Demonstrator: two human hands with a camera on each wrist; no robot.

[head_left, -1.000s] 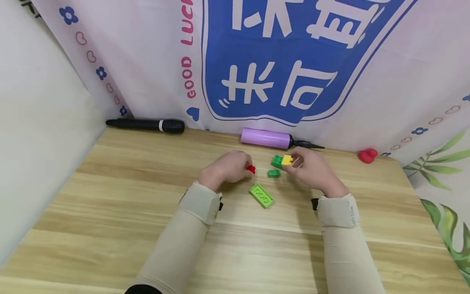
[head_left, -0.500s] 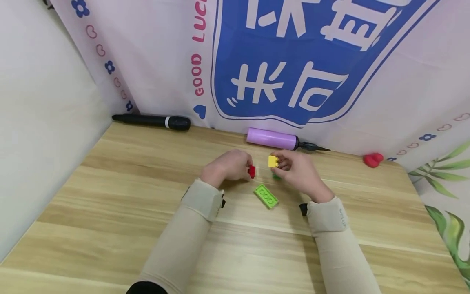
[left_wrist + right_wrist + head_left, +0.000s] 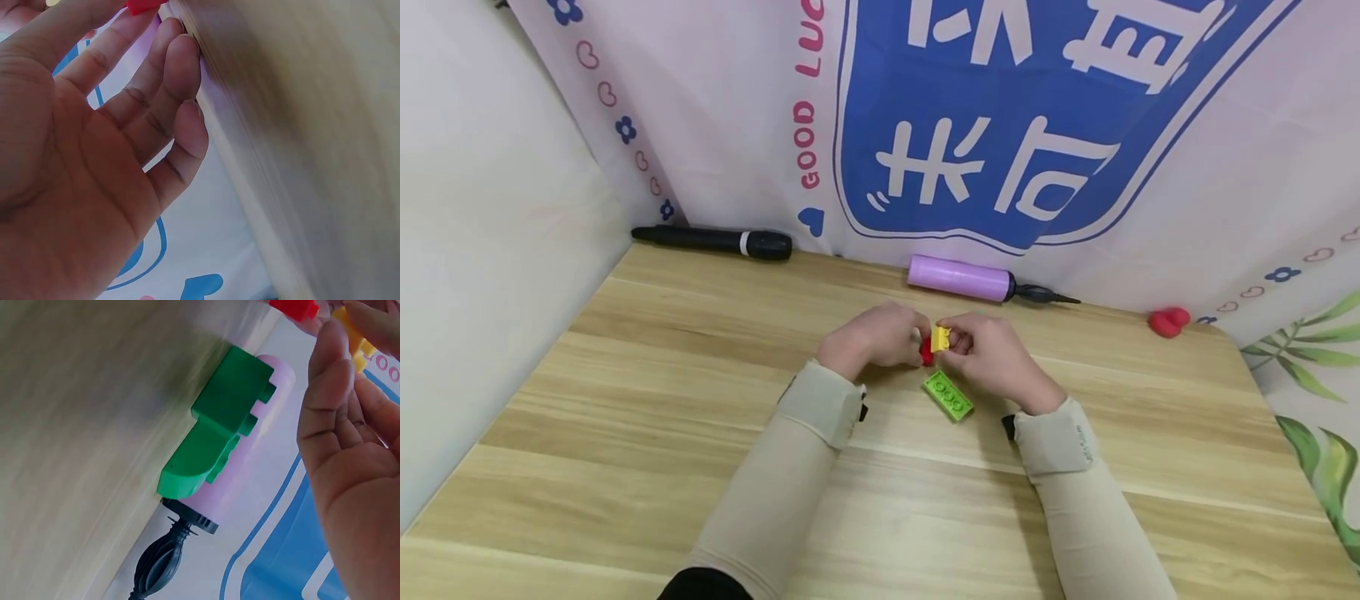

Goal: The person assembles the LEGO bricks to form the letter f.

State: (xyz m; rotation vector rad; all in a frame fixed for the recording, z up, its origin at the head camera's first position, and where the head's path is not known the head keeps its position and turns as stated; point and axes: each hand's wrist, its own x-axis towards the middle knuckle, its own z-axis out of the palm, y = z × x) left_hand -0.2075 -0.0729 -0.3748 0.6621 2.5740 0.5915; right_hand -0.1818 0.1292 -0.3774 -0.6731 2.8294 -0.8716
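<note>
My left hand [image 3: 887,335] pinches a red toy brick [image 3: 927,352] near the tabletop, right of the table's middle. The red brick [image 3: 295,307] also shows at the top of the right wrist view. Facing it, my right hand [image 3: 996,354] pinches a yellow toy brick [image 3: 940,338] between thumb and fingers, its studs turned toward the palm. The two bricks are close together; whether they touch I cannot tell. Just in front of the hands a light green plate brick [image 3: 948,396] lies on the table. Green bricks [image 3: 228,394] stand by the right hand, hidden behind it in the head view.
A purple hand pump [image 3: 961,278] with a black nozzle lies along the table's back edge. To its left is a black stick-like object [image 3: 711,241] with a white band. A red object [image 3: 1169,322] sits at the back right corner, before a printed cloth [image 3: 722,125].
My right hand has moved left with the yellow brick, away from above the green bricks, up to the red brick. My left hand keeps its pinch on the red brick, nearly in place.
</note>
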